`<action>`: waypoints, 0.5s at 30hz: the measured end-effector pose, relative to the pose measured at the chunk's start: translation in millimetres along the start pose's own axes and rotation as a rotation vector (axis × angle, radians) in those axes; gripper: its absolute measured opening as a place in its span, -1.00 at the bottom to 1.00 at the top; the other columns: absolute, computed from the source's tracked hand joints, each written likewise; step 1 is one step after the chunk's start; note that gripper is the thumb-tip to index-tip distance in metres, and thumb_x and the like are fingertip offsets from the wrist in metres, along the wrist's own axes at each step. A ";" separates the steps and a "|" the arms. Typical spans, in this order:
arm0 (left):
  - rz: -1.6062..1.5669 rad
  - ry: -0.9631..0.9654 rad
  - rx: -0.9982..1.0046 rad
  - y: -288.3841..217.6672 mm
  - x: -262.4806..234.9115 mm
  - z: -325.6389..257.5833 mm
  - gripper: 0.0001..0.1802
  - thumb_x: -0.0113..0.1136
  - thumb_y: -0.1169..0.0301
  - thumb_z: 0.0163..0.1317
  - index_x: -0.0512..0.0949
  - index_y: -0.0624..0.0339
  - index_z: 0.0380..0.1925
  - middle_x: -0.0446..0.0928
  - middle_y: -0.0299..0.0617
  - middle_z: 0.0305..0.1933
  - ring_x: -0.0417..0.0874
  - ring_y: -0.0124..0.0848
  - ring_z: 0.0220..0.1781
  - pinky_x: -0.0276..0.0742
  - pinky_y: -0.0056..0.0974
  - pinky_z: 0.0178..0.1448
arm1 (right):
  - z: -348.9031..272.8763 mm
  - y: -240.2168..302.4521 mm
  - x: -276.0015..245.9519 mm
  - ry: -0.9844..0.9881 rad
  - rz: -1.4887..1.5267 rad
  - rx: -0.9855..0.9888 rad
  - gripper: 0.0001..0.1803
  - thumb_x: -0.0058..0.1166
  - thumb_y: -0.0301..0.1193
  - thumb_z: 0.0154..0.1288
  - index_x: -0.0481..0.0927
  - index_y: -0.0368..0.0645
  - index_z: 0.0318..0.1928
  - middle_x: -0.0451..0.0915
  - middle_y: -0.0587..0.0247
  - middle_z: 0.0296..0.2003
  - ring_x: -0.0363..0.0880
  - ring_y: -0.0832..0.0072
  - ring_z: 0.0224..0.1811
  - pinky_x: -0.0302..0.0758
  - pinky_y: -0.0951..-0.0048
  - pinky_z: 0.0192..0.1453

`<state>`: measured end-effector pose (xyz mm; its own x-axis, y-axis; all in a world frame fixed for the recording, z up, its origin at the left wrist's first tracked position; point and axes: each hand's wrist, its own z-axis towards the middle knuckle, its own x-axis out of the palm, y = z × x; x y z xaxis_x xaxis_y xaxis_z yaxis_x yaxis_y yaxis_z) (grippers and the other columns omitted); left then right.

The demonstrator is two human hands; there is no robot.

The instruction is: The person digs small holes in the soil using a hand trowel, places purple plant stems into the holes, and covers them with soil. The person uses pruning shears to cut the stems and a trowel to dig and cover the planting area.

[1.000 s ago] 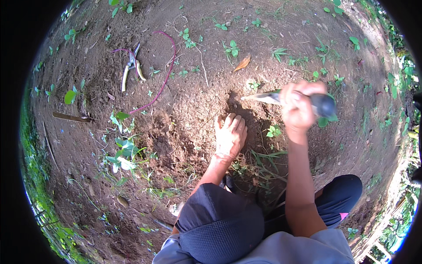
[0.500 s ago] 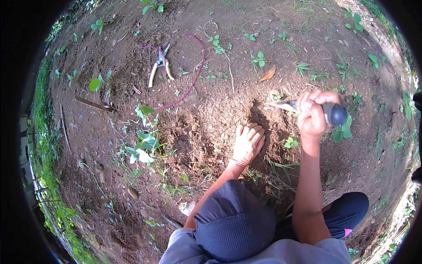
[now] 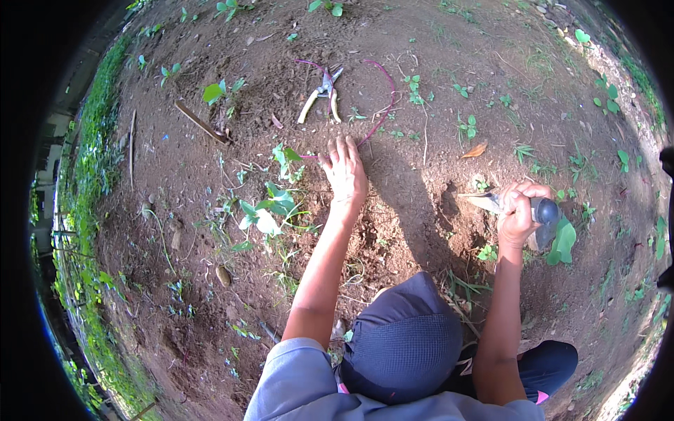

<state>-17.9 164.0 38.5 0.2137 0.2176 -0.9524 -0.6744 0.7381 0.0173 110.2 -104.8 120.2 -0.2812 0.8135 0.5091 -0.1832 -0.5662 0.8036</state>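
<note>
My left hand [image 3: 344, 175] lies palm down on loose soil, fingers spread, its fingertips over a thin purple cord [image 3: 393, 91]. Nothing shows in its grasp. To the right, my right hand [image 3: 518, 214] is wrapped round the dark, round-ended handle of what looks like a hand trowel [image 3: 484, 202]. Its pointed, soil-stained metal blade points left toward a small dug hollow [image 3: 450, 200]. Beyond my left hand lie pruning shears [image 3: 309, 105] with cream handles, their blades crossed by the cord.
A leafy seedling [image 3: 281, 200] stands just left of my left forearm. A flat wooden stick [image 3: 200, 121] lies at the far left. A large green leaf [image 3: 563, 242] is beside my right hand, and a dry orange leaf [image 3: 474, 150] lies beyond the hollow. Small weeds dot the soil.
My left hand has moved left and away from me, from the hollow to the cord, and its fingers have spread. My right hand still grips the trowel. The view has shifted slightly.
</note>
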 end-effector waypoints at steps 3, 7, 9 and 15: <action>-0.070 0.042 -0.044 21.0 9.3 6.9 -0.67 -0.02 0.44 0.21 0.47 0.13 0.00 0.39 -0.10 0.13 0.33 -0.17 0.25 0.16 0.14 0.32 | -8.3 -8.0 1.1 0.012 -0.130 0.040 -0.73 -0.20 -0.78 -0.03 0.21 -0.14 -0.38 0.25 0.31 -0.61 0.16 0.59 -0.68 0.22 0.56 -0.61; -0.245 -0.001 -0.039 -10.5 0.3 4.2 -0.86 0.05 0.46 0.14 0.51 0.08 -0.28 0.47 -0.15 -0.21 0.45 -0.23 -0.06 0.34 -0.01 0.05 | -20.7 4.1 -5.4 0.202 -0.087 -0.078 -0.75 -0.17 -0.77 -0.02 0.22 -0.14 -0.39 0.25 0.31 -0.59 0.18 0.59 -0.66 0.23 0.57 -0.59; -0.420 0.078 0.013 -44.4 -8.0 10.5 -0.90 0.15 0.36 0.20 0.51 0.10 -0.33 0.49 -0.13 -0.33 0.51 -0.16 -0.17 0.44 -0.09 -0.09 | -13.5 12.6 -6.4 0.126 -0.100 -0.013 -0.77 -0.16 -0.74 0.00 0.22 -0.14 -0.39 0.24 0.31 -0.60 0.15 0.59 -0.69 0.21 0.55 -0.61; -0.743 0.039 -0.054 -62.8 -21.9 71.2 -0.74 0.12 0.45 0.17 0.48 0.20 -0.11 0.43 0.01 -0.15 0.54 -0.11 -0.08 0.51 -0.07 -0.03 | 2.4 4.8 6.8 0.055 -0.140 0.057 -0.79 -0.13 -0.69 0.01 0.24 -0.14 -0.37 0.23 0.32 -0.63 0.12 0.60 -0.73 0.18 0.49 -0.66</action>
<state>70.0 158.4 79.9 0.6019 -0.3500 -0.7177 -0.3965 0.6491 -0.6491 109.7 -101.6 128.3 -0.3080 0.8748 0.3741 -0.1715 -0.4378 0.8826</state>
